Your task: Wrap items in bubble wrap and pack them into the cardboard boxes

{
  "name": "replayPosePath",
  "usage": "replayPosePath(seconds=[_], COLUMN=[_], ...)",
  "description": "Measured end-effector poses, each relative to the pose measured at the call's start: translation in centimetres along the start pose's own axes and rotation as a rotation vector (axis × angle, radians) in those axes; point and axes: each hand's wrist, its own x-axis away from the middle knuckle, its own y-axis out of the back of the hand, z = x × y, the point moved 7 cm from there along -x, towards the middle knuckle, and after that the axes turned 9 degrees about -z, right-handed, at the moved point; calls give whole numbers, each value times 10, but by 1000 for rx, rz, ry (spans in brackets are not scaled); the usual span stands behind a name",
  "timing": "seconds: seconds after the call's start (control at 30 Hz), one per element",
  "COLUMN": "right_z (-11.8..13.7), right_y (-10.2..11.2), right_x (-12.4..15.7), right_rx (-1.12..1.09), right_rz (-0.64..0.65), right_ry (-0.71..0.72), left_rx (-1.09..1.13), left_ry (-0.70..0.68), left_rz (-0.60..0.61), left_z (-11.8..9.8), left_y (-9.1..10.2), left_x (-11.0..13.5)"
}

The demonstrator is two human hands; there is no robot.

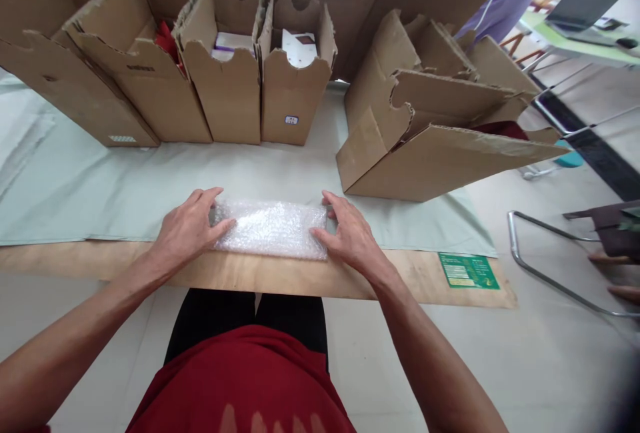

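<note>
A flat rectangle of clear bubble wrap [273,227] lies at the table's front edge, its long side facing me. Whether anything is wrapped inside cannot be made out. My left hand [193,223] grips its left end, thumb on top and fingers along the far corner. At the opposite end my right hand [347,229] holds it the same way, with the thumb pressing on the upper face and the fingers curled at the edge.
Several cardboard bins [227,99] stand in a row at the back left, some with small boxes or red items inside. More open cardboard bins [415,159] stand at the right. A green printed card [469,271] lies on the wooden table edge [295,278]. A metal-framed chair [515,246] stands beyond.
</note>
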Motion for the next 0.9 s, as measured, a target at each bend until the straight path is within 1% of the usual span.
replayPosePath(seconds=[0.1, 0.17, 0.23, 0.3, 0.37, 0.43, 0.53, 0.6, 0.63, 0.67, 0.7, 0.77, 0.83, 0.9], right_z=[7, 14, 20, 24, 25, 25, 24, 23, 22, 21, 21, 21, 23, 28], right_y=[-10, -14, -14, -7, 2, 7, -1, -11, -15, -18, -20, -21, -23, -26], right_x=[-19, -26, -25, -15, 1, 22, 53, 68, 74, 78, 80, 81, 79, 78], right_rx=[54, 87, 86, 34, -86, -271, -582, -736, -793, -839, -880, -950, -1001, -1054], right_rz=[103, 172, 227, 218, 170, 120, 94, 95, 90, 83, 75, 70, 92, 136], right_ry=[-3, -24, -44, -60, -94, -169, -344, -481, -543, -595, -628, -641, -620, -616], left_rx=[-39, -47, -15, 43, 81, 92, 110, 150, 185, 231, 285, 381, 422, 408], left_ry=[-3, 8, 14, -11, -68, -147, -258, -324, -379, -455, -540, -699, -734, -726], left_rz=[32, 108, 198, 230, 176, 82, -91, -185, -210, -212, -195, -126, -71, -91], left_z=[-3, -6, -9, -13, -20, -31, -53, -68, -76, -84, -91, -101, -100, -99], left_y=[-1, -4, -5, -1, 7, 14, 21, 22, 22, 20, 18, 13, 6, 1], left_x=[-7, -8, -8, -10, -18, -33, -53, -51, -43, -29, -11, 33, 69, 91])
